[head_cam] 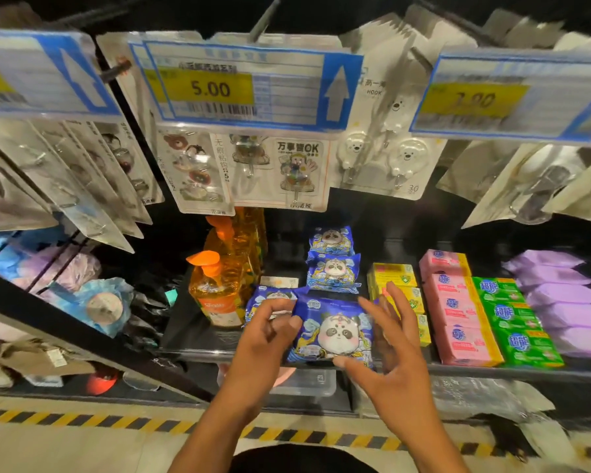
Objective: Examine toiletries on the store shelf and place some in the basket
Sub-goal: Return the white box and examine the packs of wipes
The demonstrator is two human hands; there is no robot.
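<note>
A blue pack with a panda picture (335, 332) is held just above the front edge of the black shelf (198, 339). My left hand (267, 336) pinches its left edge with thumb and fingers. My right hand (389, 343) supports its right side, thumb under the lower edge and fingers spread behind it. Three more blue panda packs (333, 269) lie in a row behind it on the shelf. No basket is in view.
Orange liquid bottles (222, 281) stand left of the packs. Yellow soap boxes (394, 278), pink bars (458, 312), green bars (516, 326) and purple packs (563, 295) lie to the right. Hanging hook cards (280, 169) and price tags (246, 85) hang overhead. Striped floor tape (82, 419) runs below.
</note>
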